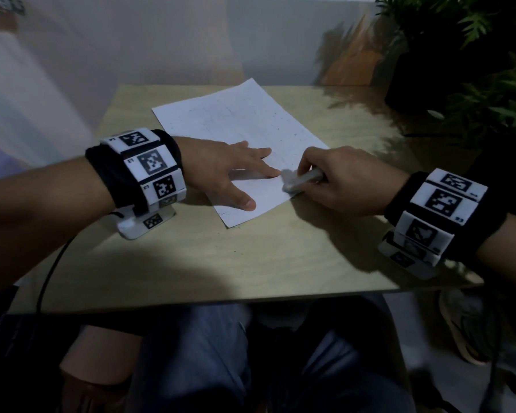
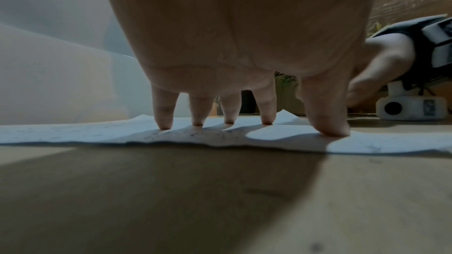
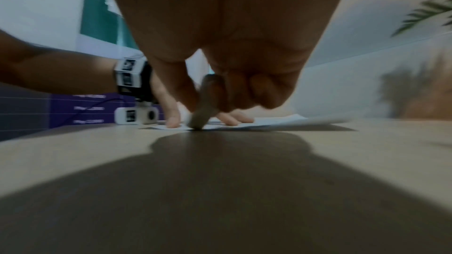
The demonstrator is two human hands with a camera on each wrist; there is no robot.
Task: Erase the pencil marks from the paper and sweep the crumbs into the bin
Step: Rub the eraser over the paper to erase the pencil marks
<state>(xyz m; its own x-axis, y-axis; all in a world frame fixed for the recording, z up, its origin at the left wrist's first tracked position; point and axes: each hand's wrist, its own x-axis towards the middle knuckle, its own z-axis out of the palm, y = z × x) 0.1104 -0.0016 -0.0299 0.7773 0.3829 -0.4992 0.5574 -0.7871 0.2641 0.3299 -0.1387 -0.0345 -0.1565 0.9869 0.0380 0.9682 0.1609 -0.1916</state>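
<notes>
On the paper (image 1: pixel 245 126), left hand (image 1: pixel 221 171) presses flat; right hand (image 1: pixel 343 180) grips eraser (image 1: pixel 295 180) beside it.

White paper (image 1: pixel 245 126) with faint grey marks, centre frame; pale wood table (image 1: pixel 191 263); black-and-white checkered wristbands (image 1: pixel 149 168); green plant (image 1: pixel 474 40), upper right.

Setting: small indoor desk corner — a home or office room, cannot tell which. Evidence: a light wooden tabletop (image 1: pixel 221 263) set against plain white wall panels (image 1: pixel 161 40); a leafy green potted plant in a dark pot (image 1: pixel 459 49) at the far right; a purple box with white lettering (image 3: pixel 80 109) seen low at the left — wording too blurred to read.
</notes>
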